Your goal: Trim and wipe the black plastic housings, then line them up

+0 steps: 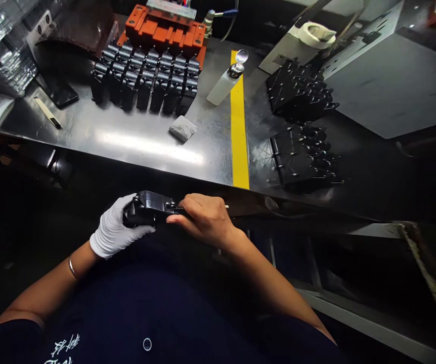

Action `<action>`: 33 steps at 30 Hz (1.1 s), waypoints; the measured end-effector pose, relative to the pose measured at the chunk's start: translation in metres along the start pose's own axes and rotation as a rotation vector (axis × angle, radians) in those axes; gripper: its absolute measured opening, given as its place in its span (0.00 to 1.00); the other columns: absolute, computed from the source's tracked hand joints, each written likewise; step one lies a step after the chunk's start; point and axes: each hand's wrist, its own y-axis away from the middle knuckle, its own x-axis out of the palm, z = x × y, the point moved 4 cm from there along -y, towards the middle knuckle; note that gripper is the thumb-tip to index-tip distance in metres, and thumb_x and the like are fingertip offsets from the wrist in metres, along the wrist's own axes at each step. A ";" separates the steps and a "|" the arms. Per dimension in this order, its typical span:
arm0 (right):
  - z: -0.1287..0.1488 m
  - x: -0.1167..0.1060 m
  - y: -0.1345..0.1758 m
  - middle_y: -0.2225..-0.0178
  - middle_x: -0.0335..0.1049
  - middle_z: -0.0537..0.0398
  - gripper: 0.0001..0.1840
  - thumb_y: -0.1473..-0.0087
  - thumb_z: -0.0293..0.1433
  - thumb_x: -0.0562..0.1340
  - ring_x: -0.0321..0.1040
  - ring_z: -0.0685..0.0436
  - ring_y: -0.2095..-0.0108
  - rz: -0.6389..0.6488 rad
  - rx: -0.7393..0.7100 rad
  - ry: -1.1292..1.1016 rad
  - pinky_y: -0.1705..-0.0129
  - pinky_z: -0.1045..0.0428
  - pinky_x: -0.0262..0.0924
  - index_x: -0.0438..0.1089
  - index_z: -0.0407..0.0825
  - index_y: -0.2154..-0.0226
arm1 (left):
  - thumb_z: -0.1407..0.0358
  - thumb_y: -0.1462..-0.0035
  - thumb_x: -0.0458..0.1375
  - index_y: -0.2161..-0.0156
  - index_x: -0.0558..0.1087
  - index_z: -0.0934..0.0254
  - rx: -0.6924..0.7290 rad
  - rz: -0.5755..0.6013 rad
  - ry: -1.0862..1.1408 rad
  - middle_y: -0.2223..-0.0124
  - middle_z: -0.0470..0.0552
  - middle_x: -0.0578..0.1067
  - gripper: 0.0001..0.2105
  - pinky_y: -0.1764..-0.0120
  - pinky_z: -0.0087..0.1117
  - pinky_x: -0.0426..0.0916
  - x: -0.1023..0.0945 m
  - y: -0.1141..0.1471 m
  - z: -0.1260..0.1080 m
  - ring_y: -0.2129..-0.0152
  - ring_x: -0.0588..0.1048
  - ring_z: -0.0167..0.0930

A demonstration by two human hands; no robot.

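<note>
My left hand (pixel 114 230), in a white glove, is wrapped round a glossy black moulded plastic part (pixel 151 201) in front of the bench edge. My bare right hand (pixel 206 215) is closed at the part's right end. Its fingers pinch a thin tool (pixel 179 208) whose dark, narrow end meets the part; a pale end shows past the knuckles. Most of the tool is hidden in the fist, so its exact kind cannot be made out.
On the metal bench (pixel 127 141) stand rows of black parts (pixel 145 76) before an orange fixture (pixel 165 30). A white bottle (pixel 223 83), crumpled white cloth (pixel 183 128), cutter (pixel 47 112) and phone (pixel 65 96) lie about. More black parts (pixel 301 156) sit right of the yellow strip (pixel 240 131).
</note>
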 end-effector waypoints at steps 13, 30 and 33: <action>0.002 -0.006 0.000 0.85 0.55 0.60 0.30 0.38 0.47 0.51 0.48 0.54 0.82 -0.002 -0.050 -0.002 0.78 0.54 0.40 0.60 0.46 0.85 | 0.56 0.56 0.68 0.43 0.61 0.58 -0.046 0.078 0.078 0.50 0.52 0.75 0.35 0.54 0.37 0.73 0.004 0.000 -0.001 0.56 0.77 0.36; 0.002 -0.007 0.006 0.82 0.60 0.58 0.24 0.35 0.41 0.50 0.55 0.53 0.81 -0.009 0.016 -0.259 0.77 0.55 0.49 0.65 0.47 0.77 | 0.61 0.59 0.70 0.52 0.68 0.63 -0.403 0.115 0.409 0.57 0.51 0.77 0.27 0.56 0.40 0.73 0.004 -0.003 0.001 0.61 0.78 0.35; -0.002 -0.005 0.011 0.80 0.62 0.57 0.17 0.35 0.32 0.49 0.58 0.53 0.80 -0.019 0.138 -0.364 0.75 0.56 0.53 0.68 0.46 0.71 | 0.64 0.55 0.69 0.54 0.71 0.62 -0.284 0.084 0.429 0.58 0.51 0.77 0.21 0.56 0.37 0.73 -0.005 -0.009 -0.002 0.62 0.77 0.33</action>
